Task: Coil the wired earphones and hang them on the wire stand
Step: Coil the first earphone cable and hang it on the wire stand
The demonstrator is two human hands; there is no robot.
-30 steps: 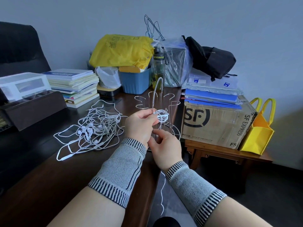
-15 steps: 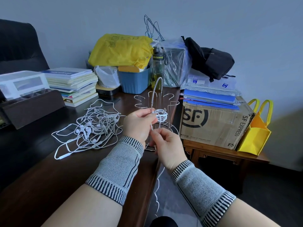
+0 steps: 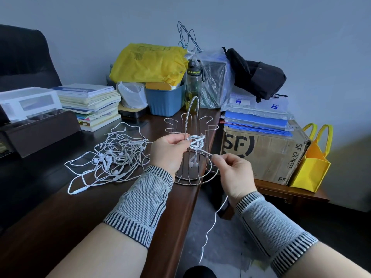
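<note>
I am in an office, one that doubles as a storeroom. In front of me is a dark brown wooden worktop (image 3: 50, 227), and at its far left edge stands a black high-backed leather chair (image 3: 24, 57). A stack of paperback books (image 3: 90, 103) lies near the far edge, beside a white plastic drawer box (image 3: 30, 101). Off the right edge, a low wooden side table (image 3: 285, 190) carries a brown cardboard shipping box printed "SF EXPRESS" (image 3: 265, 153), with blue document folders (image 3: 259, 123) piled on top. The wall behind is plain grey (image 3: 261, 21).
</note>
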